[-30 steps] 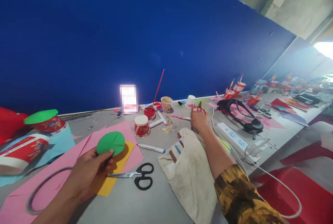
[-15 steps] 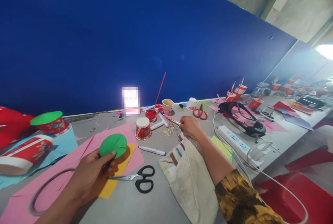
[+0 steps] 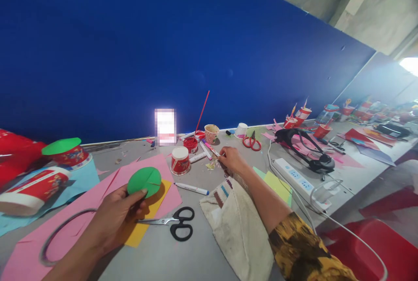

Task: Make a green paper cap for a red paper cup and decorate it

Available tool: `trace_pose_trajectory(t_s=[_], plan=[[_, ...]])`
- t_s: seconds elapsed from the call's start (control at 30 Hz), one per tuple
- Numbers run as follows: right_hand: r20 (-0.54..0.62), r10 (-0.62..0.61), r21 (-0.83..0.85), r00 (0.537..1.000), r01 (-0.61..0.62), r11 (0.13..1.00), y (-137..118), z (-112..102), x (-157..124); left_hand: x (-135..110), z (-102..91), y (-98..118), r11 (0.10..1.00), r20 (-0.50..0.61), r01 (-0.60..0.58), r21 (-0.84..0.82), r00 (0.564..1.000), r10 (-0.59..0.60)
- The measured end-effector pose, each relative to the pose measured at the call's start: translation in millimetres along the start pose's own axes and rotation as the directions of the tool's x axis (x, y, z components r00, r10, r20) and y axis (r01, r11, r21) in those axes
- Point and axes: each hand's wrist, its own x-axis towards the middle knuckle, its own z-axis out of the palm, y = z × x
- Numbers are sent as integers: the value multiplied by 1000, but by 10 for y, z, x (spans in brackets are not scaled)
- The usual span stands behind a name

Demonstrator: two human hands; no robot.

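Observation:
My left hand [image 3: 119,211] pinches a round green paper disc [image 3: 144,182] with a short line on its right part, held over pink paper [image 3: 107,181] and yellow paper [image 3: 135,236]. My right hand [image 3: 231,160] reaches toward the back of the table, its fingers closed on the end of a white marker with a pink cap [image 3: 214,150]; the fingertips are partly hidden. Beside the marker lie other white markers [image 3: 197,158]. Black-handled scissors [image 3: 179,223] lie with slightly parted blades between my hands. A beige cloth [image 3: 240,229] is under my right forearm.
An upturned red paper cup [image 3: 180,161], a patterned cup [image 3: 211,134] and red-handled scissors [image 3: 251,142] stand or lie at the back. On the right are a power strip [image 3: 295,181] with cables and a black strap headset [image 3: 305,148]. A green-topped red cup [image 3: 67,155] stands left.
My right hand has moved a little to the left, and the pink-capped marker has shifted left with it. My left hand keeps hold of the green disc, almost still.

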Motion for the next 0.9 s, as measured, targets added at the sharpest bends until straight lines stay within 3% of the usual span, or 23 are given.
trace_pose_trajectory(t_s=[0.27,0.43,0.6,0.77,0.9], plan=[[-36,-86,10,996,87,996,-42,13,-38,-14,-8,14,999,40,32,-12,999,-32],[-11,-222,-45,975,221,974,-290,-73,-34,-35,20,30,1000,63,23,-8,998,-23],[68,-376,-126,924,382,916,-568,28,45,-85,57,50,1000,58,-17,12,998,17],[83,-401,-180,912,409,894,-648,106,101,-102,76,47,998,30,-51,30,998,50],[4,-393,-161,920,388,907,-562,-100,-1,-58,38,6,997,38,-69,16,997,68]])
